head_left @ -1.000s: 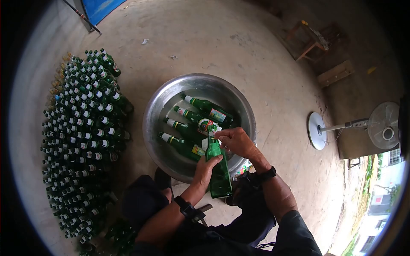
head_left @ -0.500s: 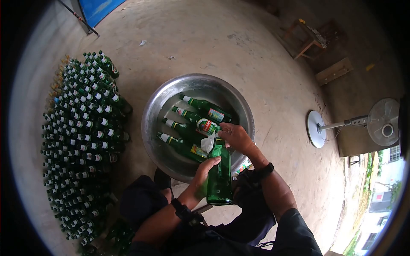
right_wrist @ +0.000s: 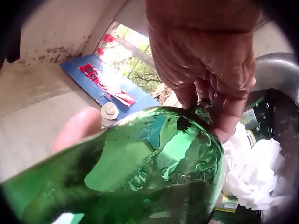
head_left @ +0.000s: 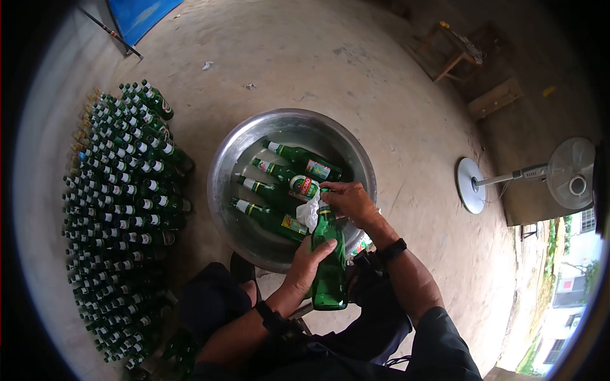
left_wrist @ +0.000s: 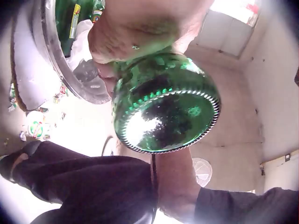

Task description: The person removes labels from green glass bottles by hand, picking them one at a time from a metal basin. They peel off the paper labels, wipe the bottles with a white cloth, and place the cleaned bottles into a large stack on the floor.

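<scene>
In the head view my left hand (head_left: 308, 263) grips a green glass bottle (head_left: 329, 270) around its body, thumb lying along the side. The base points toward me and the neck toward the basin. My right hand (head_left: 352, 202) pinches the neck end with thumb and fingers. The bottle's ridged bottom (left_wrist: 168, 121) fills the middle of the left wrist view. Beside the neck is a crumpled white wad (head_left: 309, 213), seen also near the right fingers (right_wrist: 229, 114) in the right wrist view. Several labelled green bottles (head_left: 270, 219) lie in the metal basin (head_left: 219, 213) below.
A large crowd of green bottles (head_left: 127, 216) stands on the floor at left. A pedestal fan (head_left: 471, 184) is at right, with a wooden stool (head_left: 457, 54) farther back. Loose labels (left_wrist: 37, 123) litter the floor by the basin. A blue panel (head_left: 140, 19) stands at the far left.
The bottle has swung from leaning left to nearly straight, its base lower in view. My right fingers have shifted to the neck's end, and more of the white wad shows.
</scene>
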Demonstrator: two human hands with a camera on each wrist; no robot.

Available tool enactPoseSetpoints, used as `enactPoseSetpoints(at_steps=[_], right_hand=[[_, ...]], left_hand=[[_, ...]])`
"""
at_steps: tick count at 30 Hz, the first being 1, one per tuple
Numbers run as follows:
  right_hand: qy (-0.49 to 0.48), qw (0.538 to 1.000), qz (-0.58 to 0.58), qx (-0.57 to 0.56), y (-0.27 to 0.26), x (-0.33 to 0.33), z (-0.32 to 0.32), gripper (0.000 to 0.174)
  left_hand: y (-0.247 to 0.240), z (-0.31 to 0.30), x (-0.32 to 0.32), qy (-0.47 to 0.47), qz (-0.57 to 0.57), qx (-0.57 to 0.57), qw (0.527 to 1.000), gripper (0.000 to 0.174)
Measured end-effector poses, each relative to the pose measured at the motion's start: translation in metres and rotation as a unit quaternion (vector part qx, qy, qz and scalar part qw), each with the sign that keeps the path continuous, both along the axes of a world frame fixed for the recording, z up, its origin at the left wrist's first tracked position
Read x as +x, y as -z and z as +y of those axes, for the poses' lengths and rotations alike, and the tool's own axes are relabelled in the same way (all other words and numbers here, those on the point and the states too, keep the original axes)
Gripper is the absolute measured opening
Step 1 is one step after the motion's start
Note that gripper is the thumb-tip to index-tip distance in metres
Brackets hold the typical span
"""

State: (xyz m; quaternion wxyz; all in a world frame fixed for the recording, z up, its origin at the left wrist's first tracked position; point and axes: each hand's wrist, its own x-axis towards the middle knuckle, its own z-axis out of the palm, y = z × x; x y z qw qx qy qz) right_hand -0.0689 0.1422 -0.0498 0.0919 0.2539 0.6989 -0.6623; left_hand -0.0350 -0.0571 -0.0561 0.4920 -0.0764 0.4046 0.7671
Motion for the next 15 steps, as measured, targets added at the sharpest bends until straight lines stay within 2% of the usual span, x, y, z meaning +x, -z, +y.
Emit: enactPoseSetpoints(at_steps=[1,3,5,7,9,10,11,13,14,15], right_hand=[[0.000,1.000,0.001,-0.002,0.000,0.000,-0.001,0.034],[0.005,0.997,0.025,0.079,0.001,0.000,-0.004,0.031],[0.041,0.996,0.020,0.072,0.003,-0.001,-0.002,0.027],[0.080,0.994,0.015,0.067,0.012,-0.001,0.008,0.024],[0.057,0.970,0.033,0.233,0.039,0.003,0.028,0.020],[0.043,0.935,0.062,0.346,0.055,0.005,0.036,0.019],[0.046,0.935,0.061,0.346,0.052,0.006,0.036,0.019],[0.051,0.892,0.001,0.449,0.044,0.008,0.035,0.019],[0.052,0.892,0.000,0.449,0.046,0.008,0.035,0.019],[0.047,0.864,0.002,0.501,0.048,0.009,0.034,0.018]], left_hand=[[-0.001,0.000,0.000,0.010,0.039,-0.022,0.999,0.036],[0.001,0.000,-0.002,0.002,0.035,-0.015,0.999,0.036],[0.007,0.000,-0.004,-0.003,0.031,-0.008,0.999,0.036],[0.016,0.000,-0.009,-0.048,0.019,-0.006,0.999,0.037],[0.017,-0.008,-0.021,-0.058,-0.001,-0.011,0.998,0.040],[0.008,-0.012,-0.027,-0.064,-0.026,0.009,0.998,0.040],[-0.004,-0.017,-0.033,-0.071,-0.051,0.028,0.996,0.040],[-0.013,-0.022,-0.040,-0.129,-0.064,0.022,0.989,0.039],[-0.024,-0.024,-0.044,-0.147,-0.075,0.021,0.986,0.039],[-0.033,-0.026,-0.047,-0.166,-0.087,0.021,0.982,0.038]])
